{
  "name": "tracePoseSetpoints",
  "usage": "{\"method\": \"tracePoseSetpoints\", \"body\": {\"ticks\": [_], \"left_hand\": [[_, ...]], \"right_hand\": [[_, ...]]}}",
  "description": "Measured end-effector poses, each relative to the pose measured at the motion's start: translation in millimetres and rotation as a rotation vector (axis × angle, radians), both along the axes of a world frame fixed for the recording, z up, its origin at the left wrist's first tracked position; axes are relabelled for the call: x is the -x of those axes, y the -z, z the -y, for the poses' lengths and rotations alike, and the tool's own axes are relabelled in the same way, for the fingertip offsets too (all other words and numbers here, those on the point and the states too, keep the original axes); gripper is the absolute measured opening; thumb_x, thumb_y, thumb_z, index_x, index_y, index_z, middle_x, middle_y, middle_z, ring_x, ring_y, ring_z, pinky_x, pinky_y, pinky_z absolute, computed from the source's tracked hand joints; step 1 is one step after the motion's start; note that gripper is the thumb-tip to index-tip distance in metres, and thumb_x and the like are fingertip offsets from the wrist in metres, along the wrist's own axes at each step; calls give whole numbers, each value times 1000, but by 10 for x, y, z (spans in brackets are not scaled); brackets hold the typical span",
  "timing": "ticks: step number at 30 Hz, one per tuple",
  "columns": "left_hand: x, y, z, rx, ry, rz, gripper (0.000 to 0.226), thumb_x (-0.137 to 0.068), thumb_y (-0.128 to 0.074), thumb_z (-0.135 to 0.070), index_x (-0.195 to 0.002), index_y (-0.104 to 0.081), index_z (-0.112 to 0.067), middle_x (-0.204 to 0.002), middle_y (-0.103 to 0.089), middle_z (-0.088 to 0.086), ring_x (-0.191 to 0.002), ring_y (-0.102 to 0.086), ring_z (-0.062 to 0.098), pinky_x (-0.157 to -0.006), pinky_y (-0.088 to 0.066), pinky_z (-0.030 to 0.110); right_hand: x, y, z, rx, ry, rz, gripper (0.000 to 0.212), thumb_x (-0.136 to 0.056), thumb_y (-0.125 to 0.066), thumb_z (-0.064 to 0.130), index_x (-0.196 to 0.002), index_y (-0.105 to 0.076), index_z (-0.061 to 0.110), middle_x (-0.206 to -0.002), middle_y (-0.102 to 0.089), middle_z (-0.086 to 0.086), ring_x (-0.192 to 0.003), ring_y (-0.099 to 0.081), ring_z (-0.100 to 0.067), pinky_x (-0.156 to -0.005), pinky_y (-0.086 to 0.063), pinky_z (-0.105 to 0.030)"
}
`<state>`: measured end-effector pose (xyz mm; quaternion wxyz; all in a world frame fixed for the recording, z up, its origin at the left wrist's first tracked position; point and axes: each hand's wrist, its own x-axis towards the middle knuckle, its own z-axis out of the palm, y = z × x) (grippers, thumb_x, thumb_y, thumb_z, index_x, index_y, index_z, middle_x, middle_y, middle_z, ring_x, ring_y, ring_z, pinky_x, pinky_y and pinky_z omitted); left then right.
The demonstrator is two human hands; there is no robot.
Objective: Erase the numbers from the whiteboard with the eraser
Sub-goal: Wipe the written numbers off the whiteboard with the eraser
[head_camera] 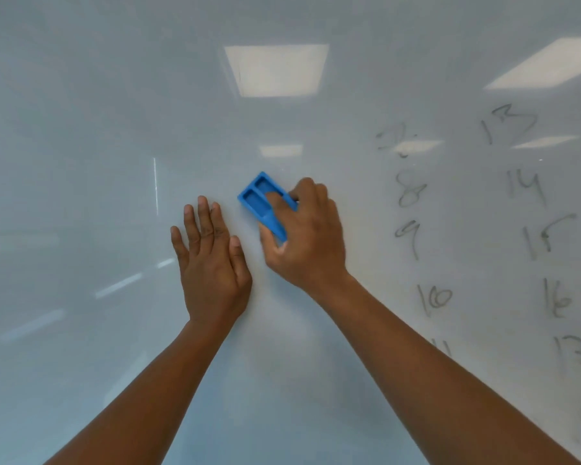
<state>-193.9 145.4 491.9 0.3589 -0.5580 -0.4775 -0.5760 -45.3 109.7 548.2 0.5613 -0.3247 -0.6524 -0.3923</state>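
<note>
Reflected rectangular ceiling light panels [275, 70], perhaps fluorescent, in a glossy pale surface.

Office or classroom, whiteboard [114, 112], reflected ceiling light panels [275, 70]

One eraser [261, 199], one whiteboard [81, 129], two hands.

— What is the whiteboard [114, 129] made of?
— A smooth, glossy panel, shiny enough to mirror ceiling lights [275, 70] as pale rectangles.
— And the eraser [262, 204]?
— Moulded blue plastic, matt, with two recessed hollows in its back.
— The numbers [530, 189]?
— Dry grey marker, thin and partly smeared on the slick surface.
</note>
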Motion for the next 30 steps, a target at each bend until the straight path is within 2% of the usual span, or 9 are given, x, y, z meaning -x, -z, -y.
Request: {"method": "tracePoseSetpoints", "body": {"ticks": [6, 8, 13, 15, 19, 22, 25, 28, 30], "left_hand": [[-519, -441, 19, 14, 14, -57, 59, -105, -23, -27, -160, -13, -6, -168, -9, 10, -156, 0, 24, -127, 2, 45], [-756, -592, 17, 17, 34, -77, 59, -106, -22, -28, -160, -12, -7, -169, -7, 10, -156, 0, 24, -127, 2, 45], [-1301, -731, 9, 19, 70, -110, 59, -105, -18, -29, -160, -11, -8, -169, -6, 9, -156, 2, 23, -127, 5, 43], [-1430, -735, -3, 16, 68, -121, 60, -105, -18, -30, -160, -11, -8, -169, -6, 9, -156, 1, 23, -127, 4, 43], [-1557, -750, -44, 1, 46, -96, 60, -106, -19, -29, -160, -10, -7, -169, -5, 9, -157, 2, 22, -127, 5, 41], [-1586, -734, -71, -19, 30, -87, 59, -106, -19, -29, -161, -9, -8, -169, -5, 7, -157, 2, 20, -127, 5, 39], [-1603, -717, -79, -34, 16, -78, 58, -106, -21, -27, -160, -13, -7, -169, -8, 7, -157, -1, 20, -128, 3, 39], [-1595, -708, -81, -37, 40, -91, 56, -107, -29, -22, -160, -16, -7, -169, -11, 8, -156, -3, 20, -128, 0, 41], [-1584, -705, -72, -34, 52, -81, 56, -107, -28, -22, -160, -16, -7, -168, -12, 7, -156, -5, 20, -128, -1, 41]], "right_hand": [[-890, -374, -87, -46, 61, -394, 45, -83, -67, 33, -119, -64, 6, -101, -53, -21, -91, -52, -37, -72, -51, -45], [-931, -583, -87, -24, 69, -438, 46, -85, -63, 35, -121, -62, 7, -105, -51, -20, -94, -50, -36, -76, -50, -46], [-959, -631, -71, -11, 71, -184, 46, -84, -63, 37, -120, -61, 9, -107, -52, -17, -97, -50, -30, -73, -51, -40], [-1177, -590, -80, -29, 70, -150, 45, -83, -65, 37, -119, -62, 9, -106, -52, -17, -96, -51, -31, -71, -52, -41], [-1654, -754, -128, -60, 64, -351, 45, -85, -63, 35, -119, -61, 6, -110, -50, -21, -99, -49, -35, -73, -53, -46], [-1714, -993, -175, -43, 85, -452, 45, -87, -61, 40, -120, -59, 9, -114, -48, -16, -101, -46, -27, -76, -55, -39], [-1503, -942, -145, -44, 42, -326, 45, -85, -62, 37, -119, -60, 8, -112, -50, -18, -100, -49, -31, -76, -52, -43], [-1297, -547, -100, -25, -13, -129, 42, -82, -63, 37, -115, -64, 10, -104, -52, -17, -94, -50, -32, -71, -49, -41], [-1351, -274, -80, -7, -32, -114, 41, -83, -64, 39, -114, -65, 11, -99, -52, -14, -89, -51, -30, -67, -50, -40]]}}
